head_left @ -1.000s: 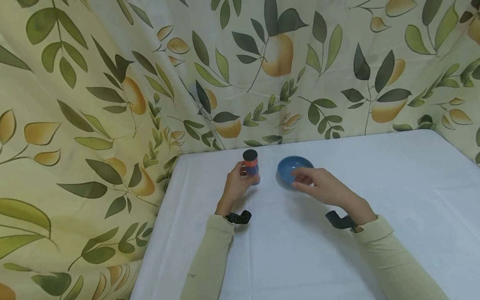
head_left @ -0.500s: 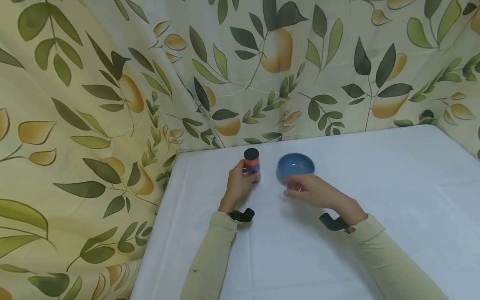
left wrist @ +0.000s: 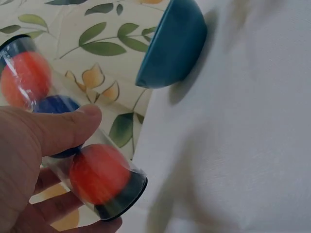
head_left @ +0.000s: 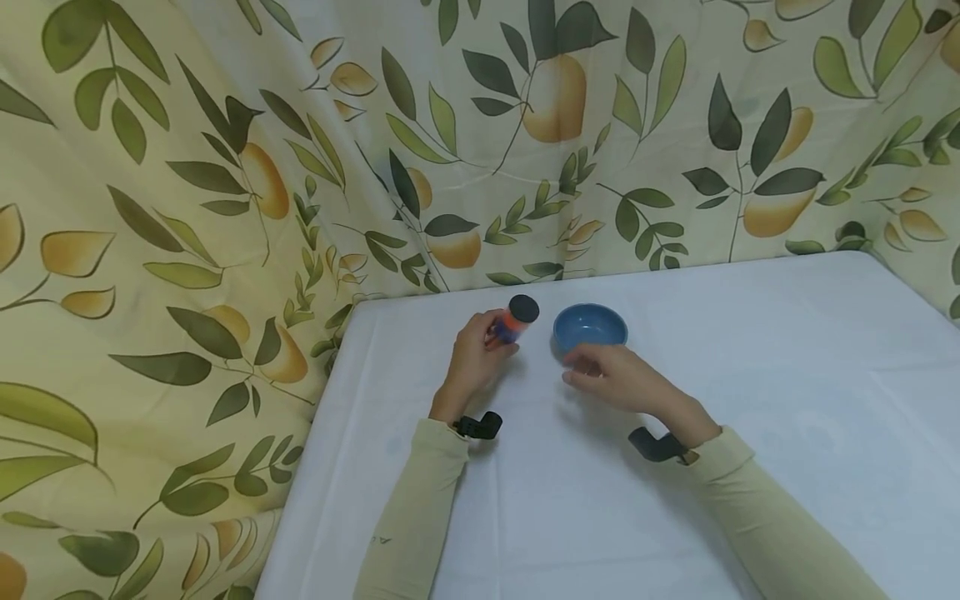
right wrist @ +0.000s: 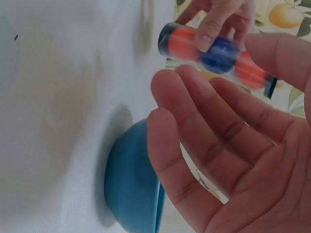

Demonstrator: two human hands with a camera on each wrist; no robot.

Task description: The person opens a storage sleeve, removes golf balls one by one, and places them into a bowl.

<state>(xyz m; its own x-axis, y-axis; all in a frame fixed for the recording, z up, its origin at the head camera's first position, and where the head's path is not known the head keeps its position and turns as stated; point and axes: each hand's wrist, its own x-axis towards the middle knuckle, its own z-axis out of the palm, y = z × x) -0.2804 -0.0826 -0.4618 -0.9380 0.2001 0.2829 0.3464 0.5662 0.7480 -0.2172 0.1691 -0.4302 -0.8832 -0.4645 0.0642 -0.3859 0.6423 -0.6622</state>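
Note:
My left hand (head_left: pixel 474 357) grips a clear plastic tube (head_left: pixel 513 321) with black caps, holding orange and blue balls, and tilts its top toward the right. In the left wrist view the tube (left wrist: pixel 73 155) lies across my fingers with the thumb (left wrist: pixel 58 128) on it. A small blue bowl (head_left: pixel 590 326) stands on the white table (head_left: pixel 750 400) just right of the tube. My right hand (head_left: pixel 615 377) hovers in front of the bowl with relaxed fingers and holds nothing. The right wrist view shows its open palm (right wrist: pixel 228 160), the tube (right wrist: pixel 218 53) beyond it and the bowl (right wrist: pixel 133 184) below.
A leaf-and-pear patterned curtain (head_left: pixel 225 167) hangs behind and to the left of the table. The table's left edge (head_left: pixel 315 450) runs close to my left arm. White cloth stretches wide to the right of the bowl.
My left hand has lifted the tube off the table and tipped it to the right. My right hand has drawn back from the bowl's rim toward me.

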